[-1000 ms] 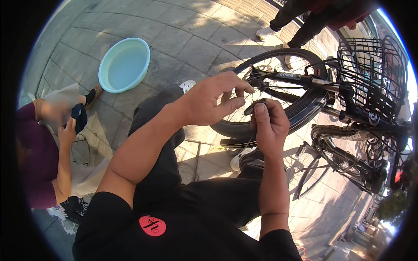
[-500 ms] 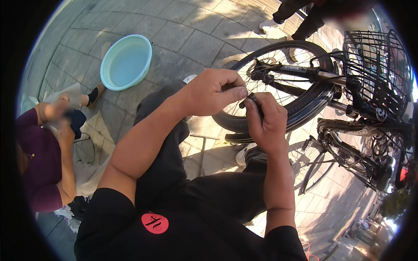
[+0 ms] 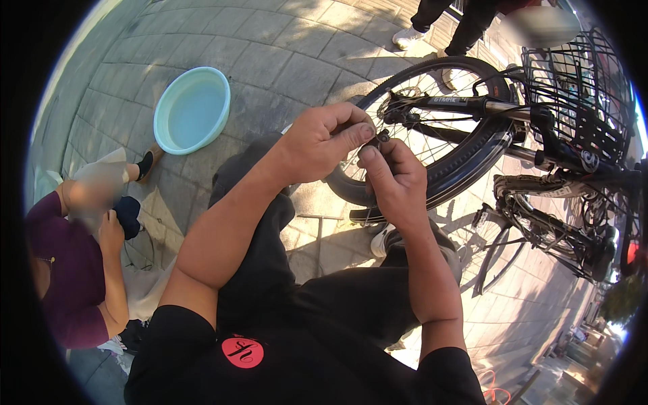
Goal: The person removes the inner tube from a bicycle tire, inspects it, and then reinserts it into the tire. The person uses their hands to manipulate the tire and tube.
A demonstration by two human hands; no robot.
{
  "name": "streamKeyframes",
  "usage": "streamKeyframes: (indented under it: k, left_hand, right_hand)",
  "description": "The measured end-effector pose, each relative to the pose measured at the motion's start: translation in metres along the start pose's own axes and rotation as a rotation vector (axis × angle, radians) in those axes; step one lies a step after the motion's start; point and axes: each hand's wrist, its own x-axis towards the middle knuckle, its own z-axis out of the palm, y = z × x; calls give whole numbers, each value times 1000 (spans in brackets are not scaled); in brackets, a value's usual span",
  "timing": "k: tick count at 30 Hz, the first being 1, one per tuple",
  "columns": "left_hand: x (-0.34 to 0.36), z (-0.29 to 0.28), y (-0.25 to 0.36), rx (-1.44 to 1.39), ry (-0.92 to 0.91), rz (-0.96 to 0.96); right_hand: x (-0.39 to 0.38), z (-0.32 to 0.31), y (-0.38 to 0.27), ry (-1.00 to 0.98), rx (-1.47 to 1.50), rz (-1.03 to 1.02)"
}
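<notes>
My left hand [image 3: 325, 143] and my right hand [image 3: 397, 181] meet fingertip to fingertip above my knees. Between them is a small dark part [image 3: 383, 135], too small and too covered by the fingers to name. The left thumb and forefinger pinch at its near side; the right thumb and fingers close round it from below. Just beyond lies the bicycle's front wheel [image 3: 466, 66], with its spokes, hub and black fork [image 3: 449, 102] on their side. Neither hand touches the wheel visibly.
A pale blue basin [image 3: 192, 111] of water stands on the paving at left. A person in a purple top [image 3: 74, 260] sits at far left. Another person's dark trouser legs [image 3: 466, 34] are at top right. The bicycle's wire basket [image 3: 580, 94] juts out right; a T-shaped tool [image 3: 320, 233] lies below the hands.
Both hands have shifted slightly left in the picture, still pinched together over the small dark part. The right hand has turned a little, and the dark part shows at a different angle.
</notes>
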Motion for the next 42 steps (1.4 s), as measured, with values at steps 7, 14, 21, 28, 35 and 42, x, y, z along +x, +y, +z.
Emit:
streamKeyframes:
  k: [7, 14, 21, 28, 35, 42]
  left_hand:
    - [2, 7, -1, -86, 31, -19]
    - [3, 8, -1, -25, 28, -32]
    - [5, -7, 5, -194, -53, -382]
    - [-2, -9, 9, -622, -127, -510]
    - [-12, -2, 6, 18, -11, -14]
    - [-11, -6, -5, 377, 53, 291]
  right_hand:
    - [7, -4, -6, 28, 264, 101]
    - [6, -8, -6, 94, 183, 64]
    - [2, -5, -14, 112, -396, -249]
    - [11, -7, 1, 164, -493, -629]
    - [2, -2, 2, 102, -28, -146]
    - [6, 0, -4, 90, 127, 17]
